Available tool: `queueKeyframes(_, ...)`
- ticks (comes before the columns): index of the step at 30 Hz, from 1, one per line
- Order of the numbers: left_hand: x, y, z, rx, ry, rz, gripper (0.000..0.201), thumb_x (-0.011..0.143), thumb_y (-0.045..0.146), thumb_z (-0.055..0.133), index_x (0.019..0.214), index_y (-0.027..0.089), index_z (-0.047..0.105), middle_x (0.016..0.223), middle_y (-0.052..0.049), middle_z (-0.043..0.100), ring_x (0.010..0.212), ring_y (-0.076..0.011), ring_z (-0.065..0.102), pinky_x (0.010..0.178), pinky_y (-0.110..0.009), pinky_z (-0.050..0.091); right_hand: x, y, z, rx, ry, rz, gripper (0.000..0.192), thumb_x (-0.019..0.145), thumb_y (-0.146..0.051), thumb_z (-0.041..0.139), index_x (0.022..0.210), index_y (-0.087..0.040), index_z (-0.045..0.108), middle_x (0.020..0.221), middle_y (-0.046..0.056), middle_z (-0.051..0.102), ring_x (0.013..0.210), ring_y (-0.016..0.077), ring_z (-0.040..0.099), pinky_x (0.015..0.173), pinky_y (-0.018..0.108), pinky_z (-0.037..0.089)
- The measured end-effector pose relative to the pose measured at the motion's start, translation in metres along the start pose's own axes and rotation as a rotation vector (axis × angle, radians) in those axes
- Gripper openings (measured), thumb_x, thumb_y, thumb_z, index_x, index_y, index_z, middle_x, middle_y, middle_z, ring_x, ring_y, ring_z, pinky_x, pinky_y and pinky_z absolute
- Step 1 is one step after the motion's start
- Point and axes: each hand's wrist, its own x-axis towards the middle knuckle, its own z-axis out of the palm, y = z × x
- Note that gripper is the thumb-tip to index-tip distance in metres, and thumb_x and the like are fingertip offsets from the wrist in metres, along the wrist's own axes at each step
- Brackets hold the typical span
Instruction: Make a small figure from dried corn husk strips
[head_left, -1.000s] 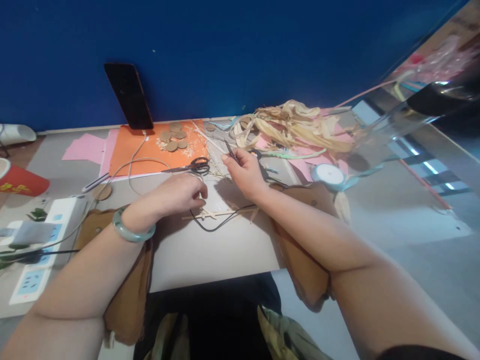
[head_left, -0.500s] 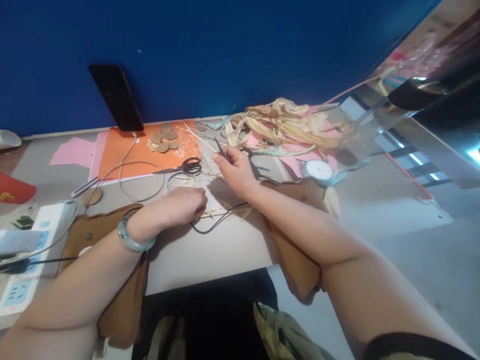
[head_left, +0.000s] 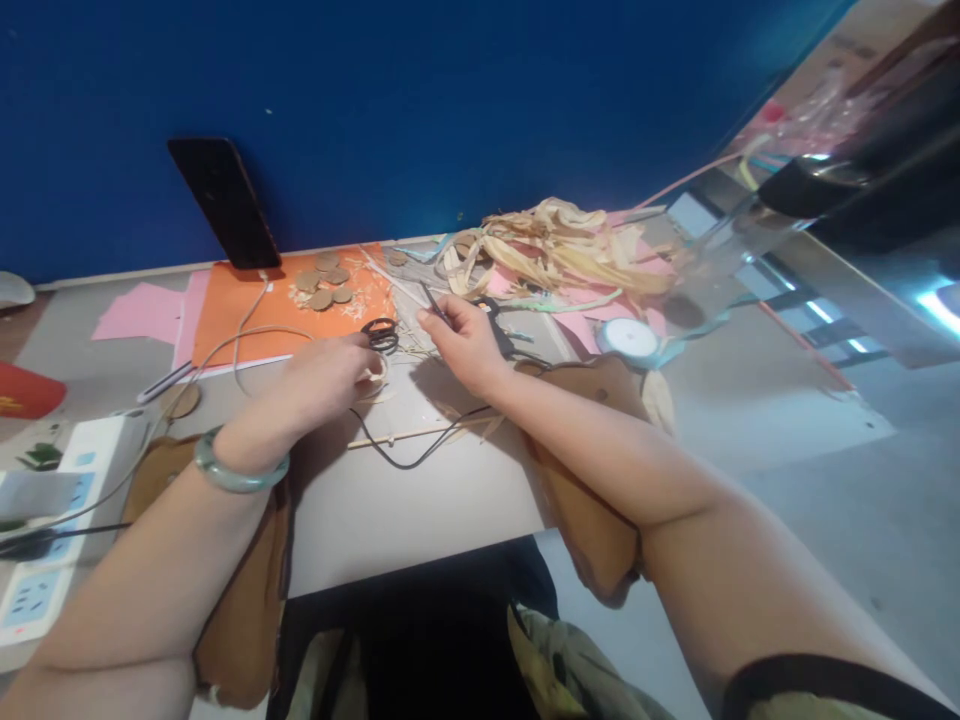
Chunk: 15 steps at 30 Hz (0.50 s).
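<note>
The right hand (head_left: pixel 466 343) pinches a thin dark metal tool (head_left: pixel 433 300) between thumb and fingertips, its slim tip poking up and away from the knuckles (whether tweezers or a needle is too small to tell). The left hand (head_left: pixel 324 374) has its fingers curled over the pale loop of dried husk strip (head_left: pixel 377 377) lying on the white tabletop (head_left: pixel 420 500), and just beyond those fingertips sit the black loop handles of a pair of scissors (head_left: pixel 381 334); whether the fingers actually grip the handles cannot be told. A thin black cord (head_left: pixel 397 460) and a slim wooden stick (head_left: pixel 390 437) lie under the wrists, nearer the body. Past the left fingertips spreads an orange paper sheet (head_left: pixel 255 305) carrying several round brown cardboard discs (head_left: pixel 324 285), with a black phone (head_left: pixel 223 203) leaning on the blue wall behind it. Beyond the right fingers lies a heap of pale dried corn husks (head_left: pixel 559 245), and to their right a white ribbon spool (head_left: pixel 628 338). A green jade bangle (head_left: pixel 236 473) circles the left wrist.
</note>
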Motion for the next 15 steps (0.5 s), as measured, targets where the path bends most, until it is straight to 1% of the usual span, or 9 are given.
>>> queueKeyframes(1,0.0,0.005,0.001,0.004,-0.017,0.044,0.02,0.079,0.022,0.049,0.088,0.021,0.067,0.093,-0.006,0.063,0.075,-0.0179,0.06,0.062,-0.027,0.038,0.0,0.0,0.0,0.002,0.002,0.003,0.028,0.079,-0.037,0.056,0.063,-0.019,0.042,0.057,-0.006,0.03,0.056,0.008,0.027,0.054,0.025,0.023)
queueKeyframes(3,0.0,0.014,0.003,0.046,-0.05,0.09,0.019,0.079,0.019,0.048,0.08,0.018,0.066,0.088,-0.007,0.062,0.073,-0.0182,0.059,0.06,-0.028,0.038,0.0,0.001,0.0,0.008,0.006,0.003,0.028,0.08,-0.037,0.056,0.063,-0.019,0.042,0.057,-0.006,0.03,0.055,0.008,0.026,0.054,0.025,0.023)
queueKeyframes(5,0.0,0.021,0.008,0.091,-0.069,0.101,0.02,0.079,0.016,0.046,0.076,0.015,0.065,0.084,-0.009,0.061,0.071,-0.0187,0.059,0.059,-0.029,0.038,0.0,0.001,0.001,0.006,0.011,-0.002,0.028,0.08,-0.037,0.056,0.063,-0.019,0.042,0.057,-0.006,0.03,0.056,0.0081,0.027,0.054,0.025,0.023)
queueKeyframes(8,0.001,0.027,0.015,0.131,-0.088,0.103,0.02,0.077,0.01,0.044,0.076,0.012,0.064,0.082,-0.011,0.06,0.067,-0.0188,0.059,0.058,-0.03,0.038,0.0,0.001,0.001,0.0,0.014,-0.005,0.027,0.079,-0.036,0.056,0.063,-0.019,0.042,0.057,-0.006,0.031,0.056,0.008,0.027,0.054,0.025,0.023)
queueKeyframes(10,0.002,0.028,0.017,0.132,-0.098,0.106,0.02,0.076,0.01,0.044,0.075,0.012,0.064,0.081,-0.011,0.061,0.065,-0.0195,0.058,0.057,-0.031,0.038,0.001,0.001,0.001,0.006,0.014,-0.003,0.027,0.079,-0.036,0.056,0.063,-0.019,0.043,0.057,-0.006,0.031,0.056,0.0078,0.028,0.054,0.025,0.024)
queueKeyframes(12,0.002,0.025,0.014,0.095,-0.088,0.112,0.02,0.078,0.012,0.044,0.074,0.013,0.063,0.081,-0.011,0.061,0.067,-0.0205,0.059,0.057,-0.031,0.038,0.001,0.002,0.0,0.013,0.015,-0.004,0.027,0.079,-0.036,0.056,0.063,-0.018,0.044,0.057,-0.006,0.031,0.055,0.0077,0.028,0.054,0.025,0.024)
queueKeyframes(14,0.003,0.019,0.007,0.046,-0.051,0.08,0.019,0.08,0.017,0.045,0.076,0.015,0.064,0.084,-0.01,0.063,0.07,-0.0207,0.059,0.058,-0.03,0.038,0.001,0.002,0.0,0.017,0.016,-0.008,0.026,0.079,-0.036,0.056,0.063,-0.018,0.044,0.057,-0.006,0.031,0.055,0.0077,0.027,0.054,0.025,0.024)
queueKeyframes(15,0.003,0.016,0.003,0.033,-0.026,0.04,0.018,0.081,0.018,0.046,0.078,0.016,0.064,0.085,-0.009,0.063,0.07,-0.0202,0.059,0.058,-0.03,0.038,0.001,0.002,0.0,0.017,0.016,-0.01,0.026,0.079,-0.035,0.056,0.063,-0.018,0.044,0.056,-0.006,0.031,0.055,0.0077,0.027,0.054,0.025,0.023)
